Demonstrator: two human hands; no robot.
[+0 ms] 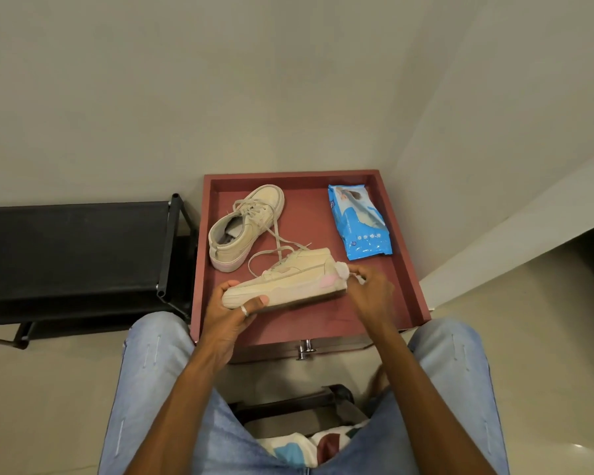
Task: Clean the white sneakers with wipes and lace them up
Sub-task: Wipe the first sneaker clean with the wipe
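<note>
Print on the blue wipes pack (pixel 359 222) is unreadable. Over the red table (pixel 306 323), the left hand (pixel 228 311) grips the cream sneaker (pixel 288 282) at its toe. The right hand (pixel 371 289) pinches a wipe (pixel 343 270) against its pink-patched heel.

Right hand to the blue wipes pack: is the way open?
Probably yes: the pack lies on the tray just beyond the right hand, nothing between, though its fingers pinch a wipe.

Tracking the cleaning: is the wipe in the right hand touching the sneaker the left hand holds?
Touching. The head view shows the wipe, pinched by the right hand, pressed against the heel of the held sneaker.
</note>
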